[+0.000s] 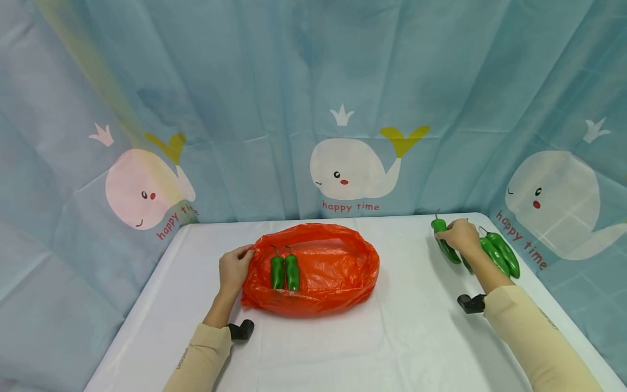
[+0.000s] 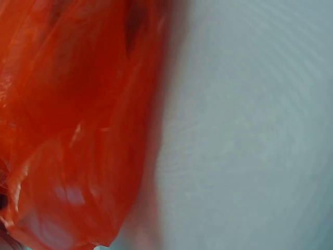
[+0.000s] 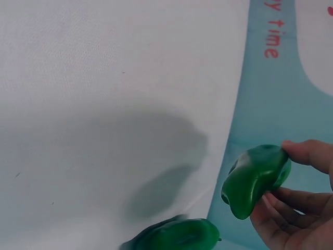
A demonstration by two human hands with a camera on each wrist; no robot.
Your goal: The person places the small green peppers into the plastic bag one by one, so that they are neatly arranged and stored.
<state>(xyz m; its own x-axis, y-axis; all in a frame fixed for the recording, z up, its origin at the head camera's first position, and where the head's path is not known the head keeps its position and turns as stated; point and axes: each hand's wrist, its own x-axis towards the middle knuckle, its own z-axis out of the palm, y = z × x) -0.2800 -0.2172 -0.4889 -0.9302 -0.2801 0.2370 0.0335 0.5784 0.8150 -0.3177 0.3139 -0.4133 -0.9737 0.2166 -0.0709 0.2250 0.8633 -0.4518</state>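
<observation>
A red plastic bag point(image 1: 338, 267) lies spread open on the table, with two green peppers point(image 1: 292, 270) side by side in its left part. My left hand point(image 1: 235, 268) pinches the bag's left rim between thumb and fingers. Over at the far right, my right hand point(image 1: 460, 237) pinches a long green pepper point(image 3: 257, 179) between thumb and fingertips, its stem pointing away. The right wrist view shows this pepper raised, with a shadow on the cloth. More green peppers point(image 1: 504, 251) lie beside and beneath that hand, one mostly hidden by it.
A white cloth point(image 1: 411, 337) covers the table. Behind it and along both sides hangs a light blue curtain point(image 1: 254, 174) printed with whales. The right-hand peppers lie close to the table's far right corner. Each wrist bears a small black device point(image 1: 471, 304).
</observation>
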